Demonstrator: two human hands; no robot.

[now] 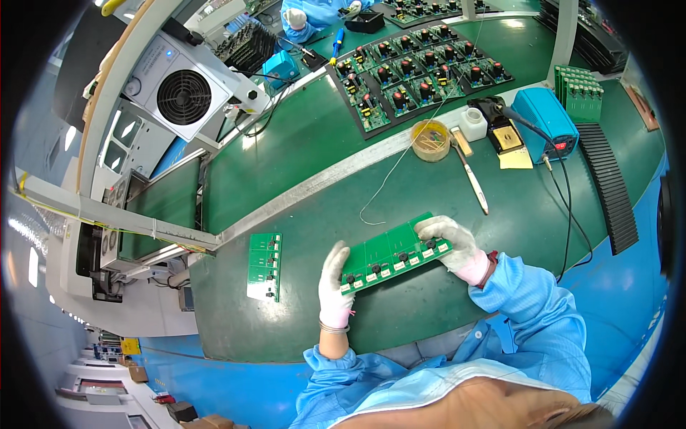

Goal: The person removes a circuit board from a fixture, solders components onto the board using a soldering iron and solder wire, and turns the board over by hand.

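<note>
I hold a long green circuit board panel [391, 254] with small black and white parts over the green mat. My left hand [333, 284], in a white glove, grips its left end. My right hand [453, 243], also gloved, grips its right end. The panel is tilted, with the right end farther from me. A second, smaller green circuit board panel [265, 266] lies flat on the mat to the left of my left hand.
A black tray of populated boards [418, 71] lies at the back. A round dish [429, 140], a brush [474, 184], a soldering iron stand [506, 130], a blue soldering station [546, 121], a rack of green boards [579, 93] and a ribbed black strip [609, 186] stand right. A fan unit [182, 94] sits left. Another person's gloved hand [294, 17] works far back.
</note>
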